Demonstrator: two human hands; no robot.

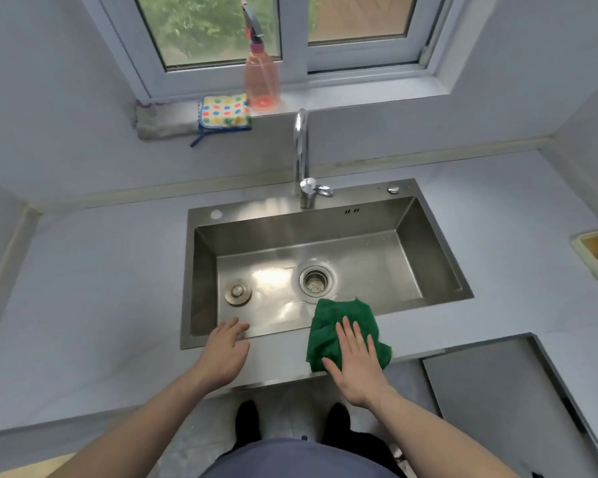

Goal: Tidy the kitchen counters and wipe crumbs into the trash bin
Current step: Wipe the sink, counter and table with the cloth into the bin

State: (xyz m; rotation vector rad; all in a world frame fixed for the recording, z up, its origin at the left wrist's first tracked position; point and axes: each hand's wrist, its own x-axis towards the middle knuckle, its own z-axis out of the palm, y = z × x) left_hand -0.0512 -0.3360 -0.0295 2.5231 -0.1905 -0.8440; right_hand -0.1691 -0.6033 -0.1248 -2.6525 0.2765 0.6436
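The green cloth (339,331) is lying bunched on the counter (101,288) strip at the sink's (325,250) front rim, its far edge spilling over into the basin. The right hand (358,360) is pressing flat on it, fingers straight and spread, gripping nothing. The left hand (225,353) is resting on the rim just beside it, fingers relaxed and holding nothing. A plug (238,291) is sitting in the basin left of the drain (315,279). Behind, the tap (302,160) is standing; on the sill, a pink spray bottle (260,75) and a spotted cloth (224,111).
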